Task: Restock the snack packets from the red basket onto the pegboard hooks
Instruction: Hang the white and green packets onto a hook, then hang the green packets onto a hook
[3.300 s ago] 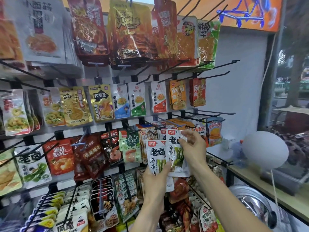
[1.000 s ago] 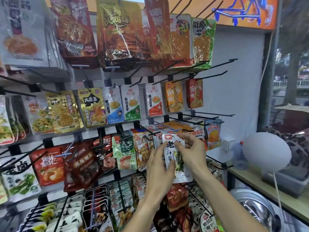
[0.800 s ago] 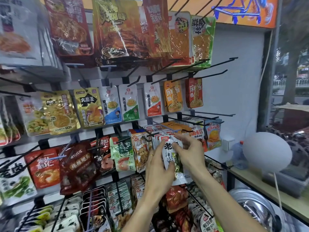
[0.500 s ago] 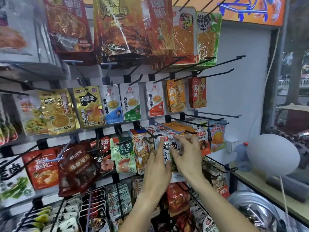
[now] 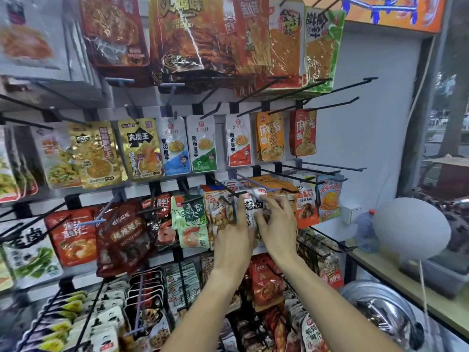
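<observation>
Both hands are up at the pegboard's third row — left hand (image 5: 232, 231) and right hand (image 5: 275, 219) pinch a white seaweed packet (image 5: 251, 208) at its hook (image 5: 256, 185). Hanging step, I judge; next, slide it fully back, then release

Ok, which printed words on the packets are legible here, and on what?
"大魔王": gold packet
"南街魔芋": blue-cornered packet, green-cornered packet and red-cornered packet
"麻酱": orange packet, red packet
"老卤": white packet held by left hand and right hand
Smaller print: too blurred.
</observation>
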Action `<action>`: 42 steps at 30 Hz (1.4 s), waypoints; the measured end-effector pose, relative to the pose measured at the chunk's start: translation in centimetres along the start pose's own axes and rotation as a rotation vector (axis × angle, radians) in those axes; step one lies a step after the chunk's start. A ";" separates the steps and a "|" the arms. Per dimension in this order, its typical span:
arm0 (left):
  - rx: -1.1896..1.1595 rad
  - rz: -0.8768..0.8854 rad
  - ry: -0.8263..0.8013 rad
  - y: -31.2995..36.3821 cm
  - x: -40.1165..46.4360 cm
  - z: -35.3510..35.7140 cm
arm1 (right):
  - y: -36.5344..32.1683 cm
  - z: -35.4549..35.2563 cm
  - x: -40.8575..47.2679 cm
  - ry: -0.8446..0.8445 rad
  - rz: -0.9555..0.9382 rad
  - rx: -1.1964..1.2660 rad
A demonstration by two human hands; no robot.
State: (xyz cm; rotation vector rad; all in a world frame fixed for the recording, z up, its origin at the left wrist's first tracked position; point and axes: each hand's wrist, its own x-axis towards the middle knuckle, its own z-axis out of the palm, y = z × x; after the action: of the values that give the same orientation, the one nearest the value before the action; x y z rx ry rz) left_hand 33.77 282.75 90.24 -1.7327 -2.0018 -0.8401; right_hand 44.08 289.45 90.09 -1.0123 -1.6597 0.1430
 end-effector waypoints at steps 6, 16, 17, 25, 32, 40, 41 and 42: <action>-0.072 0.040 0.081 -0.4 -2.9 -0.6 | -0.2 -3.2 -4.2 -0.032 -0.001 0.084; -0.299 0.135 -0.010 0.8 -15.6 0.3 | 3.8 -10.2 -18.1 -0.227 0.152 0.098; -0.324 0.130 -0.059 1.0 -17.1 1.0 | 4.7 -10.6 -19.9 -0.256 0.176 0.080; -0.211 0.008 -0.747 0.4 -32.9 10.3 | 11.7 -13.1 -36.9 -0.600 0.478 -0.030; -0.164 -0.201 -1.161 0.2 -45.1 13.2 | 15.7 -16.1 -49.3 -0.864 0.653 -0.143; -0.236 -0.405 -1.210 -0.3 -51.5 14.6 | 16.4 -15.8 -56.8 -0.981 0.941 -0.104; -0.244 -0.428 -1.225 -0.5 -52.2 15.3 | 16.6 -15.4 -57.7 -0.983 0.979 -0.101; -0.245 -0.442 -1.238 -0.7 -53.0 16.2 | 16.8 -14.7 -58.7 -0.983 1.014 -0.103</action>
State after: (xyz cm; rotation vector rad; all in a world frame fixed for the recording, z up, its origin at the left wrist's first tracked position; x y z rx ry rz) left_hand 44.45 252.75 44.86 -2.2707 -3.2379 0.0034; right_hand 65.52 254.52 42.53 -1.9788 -1.7914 1.4174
